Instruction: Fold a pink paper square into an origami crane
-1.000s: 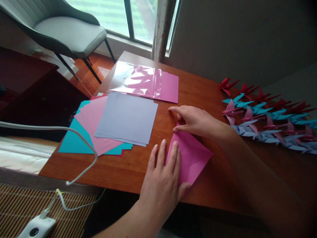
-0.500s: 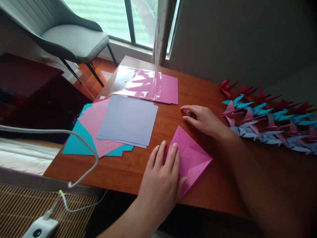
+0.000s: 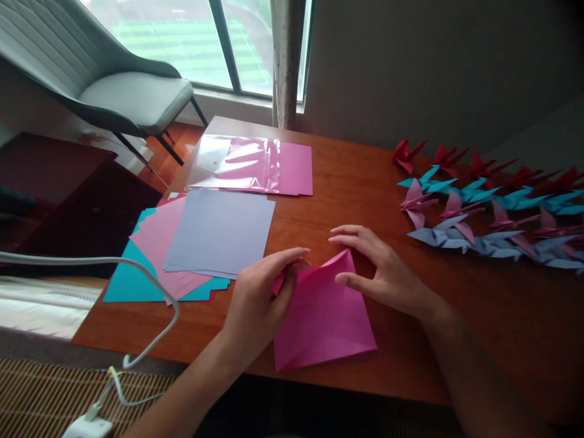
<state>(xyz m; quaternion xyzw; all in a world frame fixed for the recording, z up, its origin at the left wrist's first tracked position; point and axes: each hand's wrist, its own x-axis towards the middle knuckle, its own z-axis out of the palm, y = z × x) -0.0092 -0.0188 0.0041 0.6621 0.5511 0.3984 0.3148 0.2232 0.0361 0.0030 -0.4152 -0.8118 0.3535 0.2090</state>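
Note:
A square of bright pink origami paper (image 3: 326,319) with crease lines lies at the table's near edge, its far side lifted off the wood. My left hand (image 3: 267,289) pinches the paper's far left part between thumb and fingers. Around the far right corner, my right hand (image 3: 381,267) is spread, thumb on the near side and fingers beyond; whether it touches the paper I cannot tell. Left of my hands lie pale lavender sheets (image 3: 221,231) on a fan of light pink sheets (image 3: 159,234) and turquoise sheets (image 3: 132,280).
Rows of folded paper cranes in red (image 3: 406,155), turquoise (image 3: 429,181), pink (image 3: 415,204) and lavender (image 3: 442,234) stand at the right. A clear packet (image 3: 237,164) of pink paper lies at the back. A white cable (image 3: 150,277) loops past the table's left edge, near a grey chair (image 3: 132,100).
The pink paper has been turned and its far side raised. My left hand went from lying flat on it to pinching it; my right hand has come in to its far right corner and opened.

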